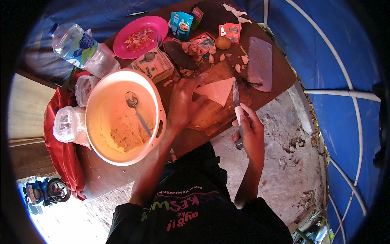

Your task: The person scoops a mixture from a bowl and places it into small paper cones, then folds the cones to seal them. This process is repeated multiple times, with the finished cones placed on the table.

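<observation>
My right hand (250, 129) is closed around the pale handle of a knife (236, 96). The blade points away from me and lies along the right edge of a white triangular sheet (219, 90), which is flat and thin. Under the sheet is a worn wooden cutting board (207, 118). At the sheet's left side my left hand (183, 101) rests with fingers apart, its tips at or just beside the edge. Left of that arm stands a large white bowl (161, 118) with a pale, herb-flecked mixture (130, 130) and a metal spoon (140, 116) in it.
Beyond the board lie a dark oblong thing (180, 55), a round brown one (223, 42) and scraps. A pink plate (118, 44) holds chopped pieces. Packets (181, 25), a water bottle (73, 44), plastic containers (65, 124) and a flat purple-grey slab (260, 63) surround them.
</observation>
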Demonstrator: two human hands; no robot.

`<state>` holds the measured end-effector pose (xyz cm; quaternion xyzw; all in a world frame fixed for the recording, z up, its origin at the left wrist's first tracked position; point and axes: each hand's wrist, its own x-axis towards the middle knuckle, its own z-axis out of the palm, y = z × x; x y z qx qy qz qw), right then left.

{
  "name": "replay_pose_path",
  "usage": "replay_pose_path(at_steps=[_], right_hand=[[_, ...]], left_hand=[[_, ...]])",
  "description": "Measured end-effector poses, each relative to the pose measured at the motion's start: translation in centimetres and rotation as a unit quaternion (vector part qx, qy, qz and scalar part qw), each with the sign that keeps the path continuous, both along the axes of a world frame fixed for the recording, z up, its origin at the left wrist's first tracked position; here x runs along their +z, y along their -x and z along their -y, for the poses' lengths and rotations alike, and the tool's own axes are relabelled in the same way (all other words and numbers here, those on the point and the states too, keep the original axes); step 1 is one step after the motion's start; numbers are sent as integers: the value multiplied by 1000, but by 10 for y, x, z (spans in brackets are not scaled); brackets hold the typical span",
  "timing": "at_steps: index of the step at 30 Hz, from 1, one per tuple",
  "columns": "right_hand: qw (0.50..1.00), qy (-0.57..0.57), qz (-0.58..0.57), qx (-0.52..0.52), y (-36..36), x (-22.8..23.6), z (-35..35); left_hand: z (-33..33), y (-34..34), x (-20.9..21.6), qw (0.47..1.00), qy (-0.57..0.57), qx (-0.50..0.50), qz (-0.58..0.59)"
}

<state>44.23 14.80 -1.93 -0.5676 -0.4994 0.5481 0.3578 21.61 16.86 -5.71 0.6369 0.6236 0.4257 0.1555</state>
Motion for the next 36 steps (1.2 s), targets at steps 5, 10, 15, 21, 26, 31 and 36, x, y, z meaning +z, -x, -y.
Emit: replay_pose_path(at_steps=[5,10,15,21,26,31,36], right_hand=[[999,-30,7,-9,6,-1,0],[999,-25,40,5,5,0,-4],[999,-36,38,0,4,6,-3],[999,18,30,25,0,12,8],[999,20,8,24,-4,11,18],[1000,-4,17,5,-8,8,14],[1000,16,26,6,-7,9,10]], left_hand=[[1,-4,0,998,-48,-9,-46],[1,-8,-2,998,-30,-1,-49],[-2,-12,-2,997,-54,-4,-45],[-8,-23,-1,995,-59,-38,-70],[-10,-28,6,993,-54,-33,-102],[-13,-34,13,994,-51,-48,-88],[-13,-34,10,993,-37,-42,-101]])
